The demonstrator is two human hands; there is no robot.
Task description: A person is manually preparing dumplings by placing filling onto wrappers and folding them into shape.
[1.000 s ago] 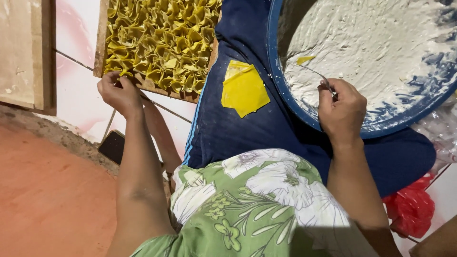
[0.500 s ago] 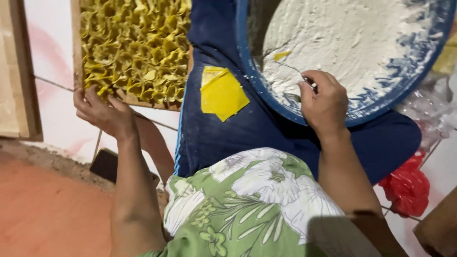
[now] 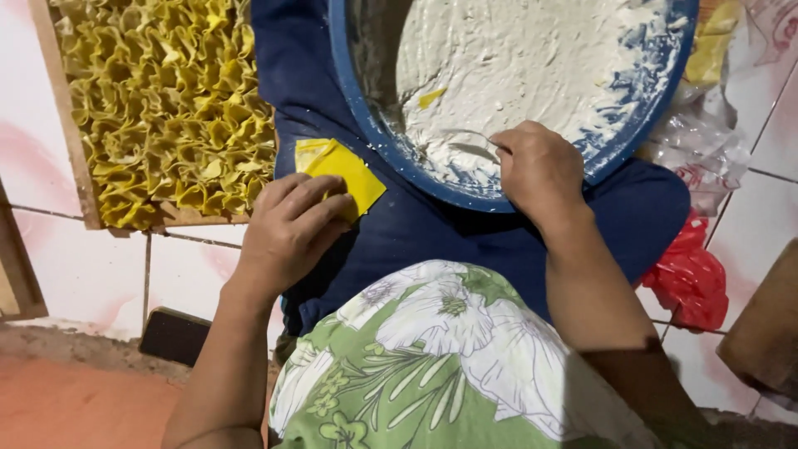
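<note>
Head view: two hands at work over a blue cloth (image 3: 432, 233).
Left hand (image 3: 287, 229) lies with loose fingers on a yellow wrapper square (image 3: 345, 170); right hand (image 3: 540, 170) grips a thin utensil (image 3: 474, 137) in the blue basin (image 3: 366, 108) of white filling.

1. My arms are bare to above the elbow; no sleeves, rings or watch show.
2. My left grip (image 3: 287, 233) and right grip (image 3: 540, 170) wear no gloves.
3. My dress (image 3: 432, 357) is green with white flowers.
</note>
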